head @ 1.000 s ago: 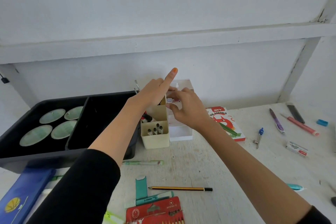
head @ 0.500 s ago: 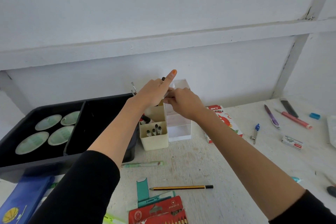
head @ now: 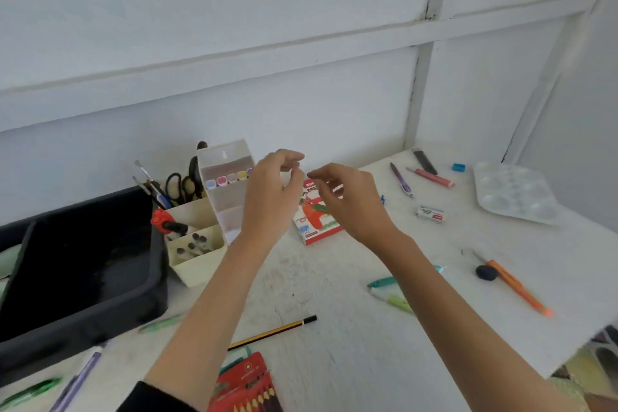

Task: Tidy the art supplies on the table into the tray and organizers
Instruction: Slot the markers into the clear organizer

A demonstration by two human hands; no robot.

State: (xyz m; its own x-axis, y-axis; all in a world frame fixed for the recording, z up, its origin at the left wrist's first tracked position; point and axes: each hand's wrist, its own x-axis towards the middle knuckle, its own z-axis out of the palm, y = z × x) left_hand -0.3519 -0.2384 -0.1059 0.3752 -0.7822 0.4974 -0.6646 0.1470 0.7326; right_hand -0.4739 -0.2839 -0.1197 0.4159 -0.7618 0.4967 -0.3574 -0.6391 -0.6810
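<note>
My left hand (head: 272, 192) and my right hand (head: 347, 201) hover side by side above the table, fingers loosely curled, holding nothing. They hang just right of a clear organizer (head: 227, 187) with a row of pastel markers in it. A cream organizer (head: 197, 244) with pens, brushes and scissors stands left of that. The black tray (head: 83, 278) sits at the far left. A red oil pastels box (head: 316, 214) lies under my hands.
Loose on the table lie a striped pencil (head: 272, 333), a red coloured-pencil pack (head: 247, 385), green pens (head: 389, 293), an orange pen (head: 516, 288), a black eraser (head: 486, 273), a pink pen (head: 431, 177), a purple pen (head: 399, 179) and a white palette (head: 513, 192). The table edge drops away at the right.
Both hands have come away from the top of the clear organizer and moved right. The markers in it now show. The view has swung right.
</note>
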